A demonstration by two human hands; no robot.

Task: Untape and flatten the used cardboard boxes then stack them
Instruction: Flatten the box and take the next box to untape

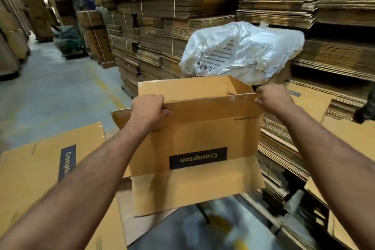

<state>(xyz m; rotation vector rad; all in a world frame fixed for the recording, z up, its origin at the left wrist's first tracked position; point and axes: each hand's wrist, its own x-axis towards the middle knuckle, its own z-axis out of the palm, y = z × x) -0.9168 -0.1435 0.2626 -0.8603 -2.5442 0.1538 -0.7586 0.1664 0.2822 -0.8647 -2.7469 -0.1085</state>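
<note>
Warehouse; "Crompton" box (194, 134) in hands (149, 108)

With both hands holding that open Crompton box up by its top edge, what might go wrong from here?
The box hangs from its near wall alone, gripped by the left hand and right hand; that edge could tear or crease. Its loose bottom flap dangles and may snag the cardboard stacks alongside.

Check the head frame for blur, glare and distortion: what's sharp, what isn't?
Head view: the held box, left hand and right hand are fairly sharp; the floor patch below the box is motion-smeared; the white plastic sack shows glare; wide-angle bending curves the cardboard stacks at the edges; the left aisle is dim and soft.
</note>
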